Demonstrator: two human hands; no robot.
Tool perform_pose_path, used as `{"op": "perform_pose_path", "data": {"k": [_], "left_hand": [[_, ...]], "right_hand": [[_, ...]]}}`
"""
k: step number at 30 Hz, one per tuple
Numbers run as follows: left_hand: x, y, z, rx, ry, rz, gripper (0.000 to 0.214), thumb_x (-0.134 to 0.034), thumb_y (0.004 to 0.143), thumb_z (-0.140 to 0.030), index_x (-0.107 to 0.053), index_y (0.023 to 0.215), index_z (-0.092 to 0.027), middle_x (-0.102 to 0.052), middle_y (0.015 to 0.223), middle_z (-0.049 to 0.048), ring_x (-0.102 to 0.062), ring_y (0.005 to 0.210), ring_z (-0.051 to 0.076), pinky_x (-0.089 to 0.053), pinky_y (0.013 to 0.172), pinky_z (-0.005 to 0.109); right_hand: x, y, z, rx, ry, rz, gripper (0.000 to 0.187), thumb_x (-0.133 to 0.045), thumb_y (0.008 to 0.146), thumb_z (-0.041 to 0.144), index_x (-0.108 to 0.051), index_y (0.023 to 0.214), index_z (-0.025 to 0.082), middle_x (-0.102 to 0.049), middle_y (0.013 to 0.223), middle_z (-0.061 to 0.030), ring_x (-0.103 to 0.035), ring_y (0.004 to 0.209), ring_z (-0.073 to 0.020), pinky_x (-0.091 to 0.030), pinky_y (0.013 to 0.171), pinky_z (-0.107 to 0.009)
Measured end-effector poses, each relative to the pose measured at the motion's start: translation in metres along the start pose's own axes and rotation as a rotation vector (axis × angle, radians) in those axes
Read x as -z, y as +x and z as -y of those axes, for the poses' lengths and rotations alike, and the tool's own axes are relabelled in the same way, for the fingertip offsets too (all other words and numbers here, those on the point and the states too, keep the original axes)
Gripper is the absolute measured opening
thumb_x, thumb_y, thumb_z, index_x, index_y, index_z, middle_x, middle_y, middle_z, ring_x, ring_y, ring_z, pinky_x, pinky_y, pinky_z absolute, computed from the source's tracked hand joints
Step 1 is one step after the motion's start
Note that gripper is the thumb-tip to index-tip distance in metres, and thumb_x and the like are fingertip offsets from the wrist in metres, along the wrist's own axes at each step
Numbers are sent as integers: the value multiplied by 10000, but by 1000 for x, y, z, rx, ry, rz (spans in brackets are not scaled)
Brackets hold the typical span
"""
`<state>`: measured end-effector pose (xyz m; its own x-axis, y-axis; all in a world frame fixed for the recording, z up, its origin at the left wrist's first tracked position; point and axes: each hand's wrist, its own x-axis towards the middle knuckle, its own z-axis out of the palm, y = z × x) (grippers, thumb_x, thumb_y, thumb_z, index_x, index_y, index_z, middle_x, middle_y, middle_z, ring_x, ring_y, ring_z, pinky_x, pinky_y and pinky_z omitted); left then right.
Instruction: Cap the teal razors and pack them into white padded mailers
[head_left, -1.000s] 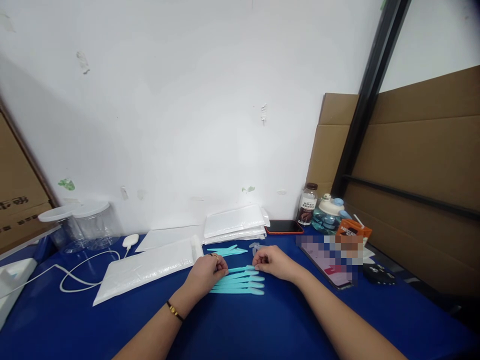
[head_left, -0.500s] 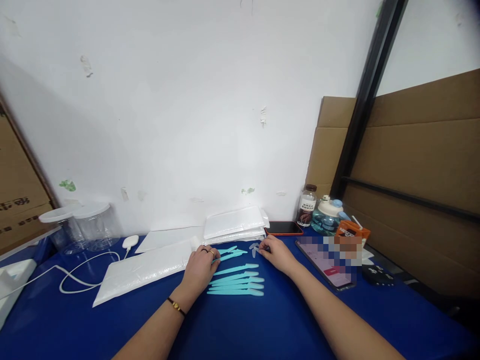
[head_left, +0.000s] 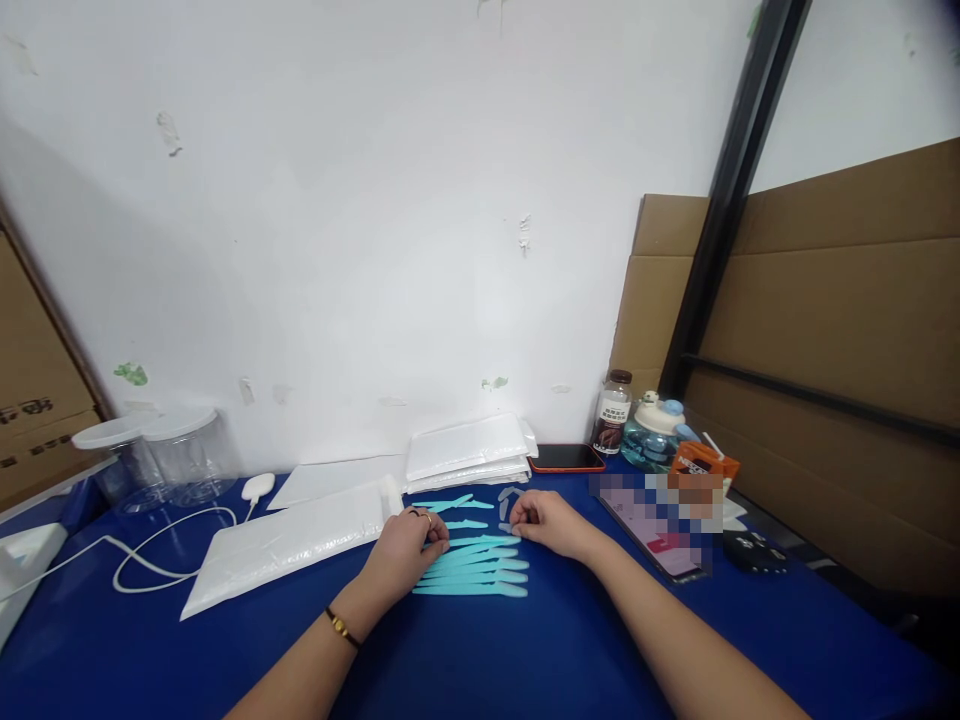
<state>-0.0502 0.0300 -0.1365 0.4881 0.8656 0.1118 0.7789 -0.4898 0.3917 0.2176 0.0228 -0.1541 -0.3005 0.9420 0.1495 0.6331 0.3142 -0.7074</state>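
Several turquoise eyebrow razors (head_left: pixel 472 578) lie in a row on the blue table, their clear-capped heads to the right. My left hand (head_left: pixel 409 545) is closed at the handle end of the upper razors, seemingly pinching one; its fingers partly hide the handles. Just above the row is a razor (head_left: pixel 466 524) without a cap, and further back a few more loose razors (head_left: pixel 442 504) cross one another. My right hand (head_left: pixel 551 522) has its fingertips pinched at a small clear cap (head_left: pixel 505 527). Other loose clear caps (head_left: pixel 508 493) lie behind it.
White padded mailers (head_left: pixel 292 545) lie to the left, with a stack (head_left: pixel 469 450) by the wall. A phone (head_left: pixel 568 458) rests behind my right hand, another phone (head_left: pixel 652 530) to its right. Bottles (head_left: pixel 652 435), an orange carton (head_left: pixel 701 465) and clear jars (head_left: pixel 187 455) stand around.
Both hands have moved slightly nearer to me. One uncapped razor now lies apart from the loose ones, closer to the row. My right fingers have left the cap cluster with one cap beside them.
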Motion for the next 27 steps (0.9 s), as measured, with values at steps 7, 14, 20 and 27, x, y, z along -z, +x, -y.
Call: {"op": "perform_pose_path", "data": {"k": [7,14,20,27], "left_hand": [[1,-7,-2,67,-51,51,169,-536,748,-348,-629,804,-218,-629,795,-1,-556,735,143,-353,606,224],[-2,-6,-1,94,-74,64,189,-530,744,-355,-625,817,-208,-623,775,-1,-542,694,135,-337,578,219],[-9,1,-2,46,-82,27,172,-543,749,-344,-634,810,-212,-622,771,-3,-544,711,135,-349,602,220],[-8,5,0,-5,-11,-36,183,-564,770,-357,-632,885,-231,-623,897,7,-566,833,162,-394,716,248]], "right_hand": [[9,-5,1,-44,26,118,108,-652,683,250,-655,729,152,-598,631,9,-495,552,-95,-366,505,-183],[5,-6,5,-43,46,76,111,-653,681,258,-655,726,156,-595,635,5,-505,559,-103,-374,516,-194],[-2,-4,10,-31,67,89,92,-665,670,241,-646,706,158,-578,597,16,-493,527,-97,-357,492,-192],[-1,-2,16,62,-83,-38,124,-615,753,286,-679,790,186,-609,746,-19,-543,631,-127,-408,581,-222]]}}
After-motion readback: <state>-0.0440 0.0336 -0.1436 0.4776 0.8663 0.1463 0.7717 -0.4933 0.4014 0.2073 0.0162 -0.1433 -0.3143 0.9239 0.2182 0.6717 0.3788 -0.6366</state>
